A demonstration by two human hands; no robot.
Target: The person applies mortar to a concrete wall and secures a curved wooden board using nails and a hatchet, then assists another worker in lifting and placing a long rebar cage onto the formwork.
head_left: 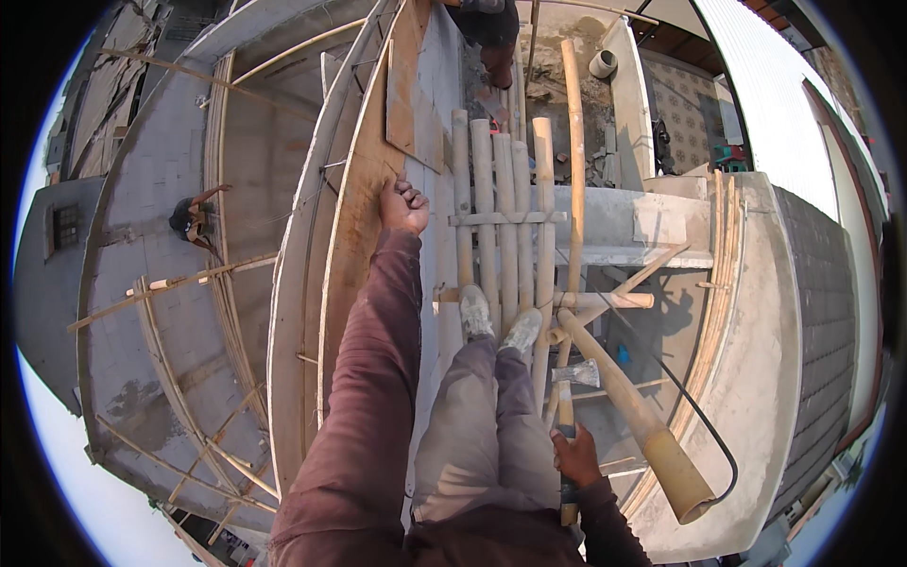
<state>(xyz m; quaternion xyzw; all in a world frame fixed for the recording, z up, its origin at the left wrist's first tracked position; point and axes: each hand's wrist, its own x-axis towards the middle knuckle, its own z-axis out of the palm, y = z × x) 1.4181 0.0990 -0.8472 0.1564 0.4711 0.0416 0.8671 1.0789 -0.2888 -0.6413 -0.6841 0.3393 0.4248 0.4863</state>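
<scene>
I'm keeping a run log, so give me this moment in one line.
left hand: curled, at plywood, contact unclear | right hand: grips hatchet by handle | shoes: on bamboo poles

Dusty tans and greys; maroon sleeves [364, 350] at 7 and 5 o'clock.
Bamboo poles [484, 189], 1 o'clock: pale tan. Thicker pole [638, 406], 4 o'clock: tan, yellower at the wide end. Hatchet [566, 408], 4–5: grey head, tan handle. Trousers [460, 435], 6: grey, paler streaks. Shoes [479, 314], dial centre: off-white, grey mottling. Plywood sheet [404, 99], nearly 12: orange-brown, blotchy. Tiles [682, 109], 2: beige, repeating brown motif. Roof [814, 283], 3: dark grey, ruled lines.
</scene>
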